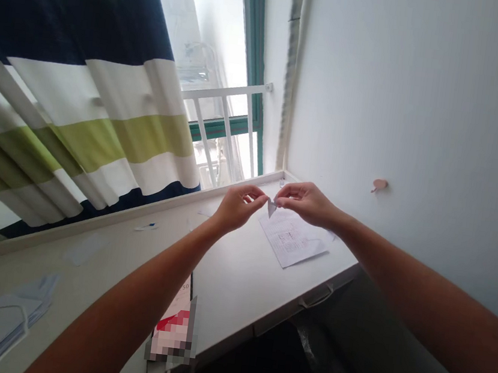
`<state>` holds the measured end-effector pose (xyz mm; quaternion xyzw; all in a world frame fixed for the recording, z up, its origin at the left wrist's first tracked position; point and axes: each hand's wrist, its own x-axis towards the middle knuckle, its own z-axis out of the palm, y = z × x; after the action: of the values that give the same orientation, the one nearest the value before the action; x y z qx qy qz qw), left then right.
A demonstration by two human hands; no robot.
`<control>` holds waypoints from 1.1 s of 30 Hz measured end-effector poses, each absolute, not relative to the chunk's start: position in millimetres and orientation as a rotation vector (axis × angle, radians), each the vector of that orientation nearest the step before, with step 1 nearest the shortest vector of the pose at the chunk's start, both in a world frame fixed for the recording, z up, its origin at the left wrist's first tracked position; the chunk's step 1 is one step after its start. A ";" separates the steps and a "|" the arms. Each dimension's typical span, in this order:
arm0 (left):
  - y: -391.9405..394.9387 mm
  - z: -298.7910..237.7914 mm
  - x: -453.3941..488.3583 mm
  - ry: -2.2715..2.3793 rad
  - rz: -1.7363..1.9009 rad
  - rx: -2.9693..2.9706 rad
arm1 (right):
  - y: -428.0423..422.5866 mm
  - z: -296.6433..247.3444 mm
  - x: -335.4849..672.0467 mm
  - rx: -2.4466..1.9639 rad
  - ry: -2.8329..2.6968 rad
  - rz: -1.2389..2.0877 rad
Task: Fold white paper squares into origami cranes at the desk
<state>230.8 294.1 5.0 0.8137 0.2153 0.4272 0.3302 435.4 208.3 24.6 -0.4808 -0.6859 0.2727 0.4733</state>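
Between my two hands, over the far right part of the desk, is a small folded piece of white paper. My left hand pinches its left side between thumb and fingers. From the other side, my right hand pinches its right edge. The folded paper comes to a point at the bottom. Below and to the right of it, a printed sheet lies flat on the white desk. The fold's finer details are too small to make out.
A phone with a white cable lies near the desk's front edge, partly behind my left forearm. Paper scraps are scattered at the back. A paper stack sits at left. A striped curtain hangs behind; a wall hook is at right.
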 end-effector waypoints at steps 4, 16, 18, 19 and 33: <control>296.1 -0.7 270.3 0.523 1.116 2.124 | 205.7 38.0 470.3 -1.351 -1.766 0.547; 299.3 -51.4 355.2 0.602 0.613 2.591 | 219.0 7.6 556.2 -2.033 -2.239 0.418; 299.4 -60.6 354.4 0.664 0.558 2.602 | 223.6 -7.8 563.0 -2.108 -2.211 0.389; 299.9 -64.5 352.8 0.689 0.528 2.606 | 225.5 -14.8 566.4 -2.149 -2.195 0.381; 312.5 -49.8 233.7 0.939 0.863 2.453 | 236.2 -11.4 551.2 -2.139 -2.260 0.284</control>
<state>233.7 312.5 -49.8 0.8716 0.3335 0.3066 0.1873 551.2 236.2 -11.4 -0.6845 -0.7232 0.0910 0.0084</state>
